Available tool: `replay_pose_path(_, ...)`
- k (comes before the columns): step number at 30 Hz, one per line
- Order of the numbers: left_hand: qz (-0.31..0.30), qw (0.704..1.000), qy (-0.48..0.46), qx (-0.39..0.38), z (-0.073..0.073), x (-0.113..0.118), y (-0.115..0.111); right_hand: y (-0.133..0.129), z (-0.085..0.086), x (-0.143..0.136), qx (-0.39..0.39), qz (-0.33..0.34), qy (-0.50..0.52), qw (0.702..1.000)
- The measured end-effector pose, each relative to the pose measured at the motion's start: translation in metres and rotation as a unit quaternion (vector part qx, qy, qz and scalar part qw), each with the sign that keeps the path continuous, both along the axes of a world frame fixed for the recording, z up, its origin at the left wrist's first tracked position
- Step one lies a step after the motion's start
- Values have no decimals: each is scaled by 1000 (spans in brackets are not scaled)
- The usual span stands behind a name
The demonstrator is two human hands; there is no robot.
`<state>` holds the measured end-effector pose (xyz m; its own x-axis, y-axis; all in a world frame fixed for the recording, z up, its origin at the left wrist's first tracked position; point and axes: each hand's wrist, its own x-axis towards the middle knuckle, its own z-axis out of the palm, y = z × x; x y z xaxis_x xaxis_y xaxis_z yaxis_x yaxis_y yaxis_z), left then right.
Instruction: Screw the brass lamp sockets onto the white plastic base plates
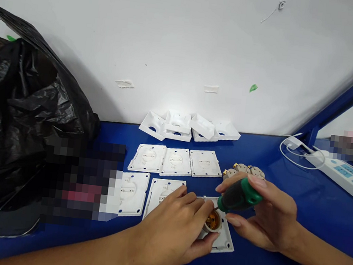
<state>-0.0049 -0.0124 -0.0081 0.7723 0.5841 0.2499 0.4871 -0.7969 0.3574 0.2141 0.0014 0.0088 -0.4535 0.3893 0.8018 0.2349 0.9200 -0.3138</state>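
My right hand [269, 215] is closed around the green and black handle of a screwdriver [236, 195], tilted so its tip points down to the left. That tip reaches into a round lamp socket [213, 221] with a brass-coloured inside; its exact end is hidden by my fingers. My left hand [179, 222] grips the socket between thumb and fingers, holding it against a white square plate [224, 240] on the blue table. More white square plates [175, 162] lie flat in rows behind and left of my hands, one partly covered by my left hand.
White open boxes with round holes [177, 122] are piled against the wall. Several beige round sockets [242, 169] sit beyond my right hand. A white power strip [344, 171] with cables lies at right. At left are a black plastic bag [30, 103] and a dark phone-like slab [10, 220].
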Motion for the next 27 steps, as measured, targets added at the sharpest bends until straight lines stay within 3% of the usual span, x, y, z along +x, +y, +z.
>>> replay_pose_path(8, -2, 1000, 6, -5, 0, 0, 0, 0, 9, -5, 6, 28, 3, 1000)
replay_pose_path(16, 2, 1000, 2, 3, 1, -1, 1, -1, 2, 1, -3, 12, -3, 1000)
replay_pose_path(27, 0, 1000, 8, 2, 1, -1, 1, 1, 10, -7, -3, 31, 1, 1000)
